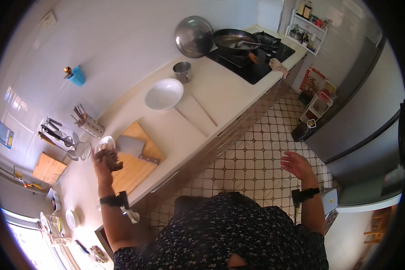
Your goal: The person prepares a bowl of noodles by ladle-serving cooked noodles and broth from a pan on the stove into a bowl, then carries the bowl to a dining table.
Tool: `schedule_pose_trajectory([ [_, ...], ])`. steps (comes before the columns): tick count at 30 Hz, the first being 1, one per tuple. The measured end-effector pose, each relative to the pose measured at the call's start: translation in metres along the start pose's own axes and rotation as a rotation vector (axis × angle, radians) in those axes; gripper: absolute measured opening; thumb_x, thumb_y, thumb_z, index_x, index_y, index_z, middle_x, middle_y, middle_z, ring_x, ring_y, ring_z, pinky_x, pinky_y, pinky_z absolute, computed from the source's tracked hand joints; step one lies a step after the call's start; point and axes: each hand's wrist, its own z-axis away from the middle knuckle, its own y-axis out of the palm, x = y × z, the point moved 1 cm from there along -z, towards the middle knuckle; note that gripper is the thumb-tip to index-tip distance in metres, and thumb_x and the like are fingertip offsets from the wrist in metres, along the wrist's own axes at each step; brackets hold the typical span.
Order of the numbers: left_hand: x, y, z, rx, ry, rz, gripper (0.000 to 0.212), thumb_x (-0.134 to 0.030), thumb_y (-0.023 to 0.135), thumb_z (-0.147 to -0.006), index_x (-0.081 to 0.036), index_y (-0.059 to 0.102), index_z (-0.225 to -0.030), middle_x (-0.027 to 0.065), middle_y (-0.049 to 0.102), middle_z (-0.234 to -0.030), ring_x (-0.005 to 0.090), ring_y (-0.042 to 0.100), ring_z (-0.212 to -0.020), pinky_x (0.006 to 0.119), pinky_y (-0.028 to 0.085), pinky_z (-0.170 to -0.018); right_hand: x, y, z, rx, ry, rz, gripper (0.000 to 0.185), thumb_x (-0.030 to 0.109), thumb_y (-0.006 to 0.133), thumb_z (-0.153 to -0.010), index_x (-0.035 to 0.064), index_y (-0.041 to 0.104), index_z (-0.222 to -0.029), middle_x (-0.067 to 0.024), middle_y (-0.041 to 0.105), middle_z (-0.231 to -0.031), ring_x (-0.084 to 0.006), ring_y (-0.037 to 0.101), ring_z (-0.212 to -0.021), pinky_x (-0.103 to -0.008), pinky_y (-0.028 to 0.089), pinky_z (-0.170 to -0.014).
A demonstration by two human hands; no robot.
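My left hand is shut on a dark brown, lumpy item, blurred, so its exact kind is unclear. It is over the left edge of a wooden cutting board. Just behind it is a small white bowl, partly hidden by the hand and the item. A cleaver lies flat on the board, its dark riveted handle pointing toward the counter's front edge. My right hand hangs over the tiled floor with its fingers apart, holding nothing.
On the counter are a large white bowl, two chopsticks and a metal mug. A wok with a spatula sits on the black stove; a metal lid leans on the wall. Utensils hang beside a perforated holder.
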Motion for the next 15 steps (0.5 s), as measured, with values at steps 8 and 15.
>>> schedule_pose_trajectory([
  [8,0.042,0.243,-0.018,0.392,0.065,-0.299,0.022,-0.019,0.047,-0.097,0.0,0.057,-0.094,0.0103,0.065,-0.084,0.0184,0.063,-0.073,0.03,0.052,-0.07,-0.003,-0.081,0.038,-0.166,-0.079,-0.113,0.039,0.03,0.052,-0.093,0.0026,0.052,-0.12,-0.0135,0.062,-0.104,-0.0278,0.063,-0.093,-0.0377,0.054,-0.079],
  [15,0.099,0.407,-0.063,0.543,0.222,-0.425,0.027,-0.026,0.049,-0.094,-0.003,0.059,-0.105,0.0179,0.065,-0.098,0.0311,0.061,-0.098,0.039,0.046,-0.086,0.011,-0.122,0.05,-0.284,-0.118,-0.156,0.039,0.031,0.053,-0.092,0.0035,0.053,-0.119,-0.0117,0.063,-0.102,-0.0262,0.063,-0.094,-0.0366,0.054,-0.078],
])
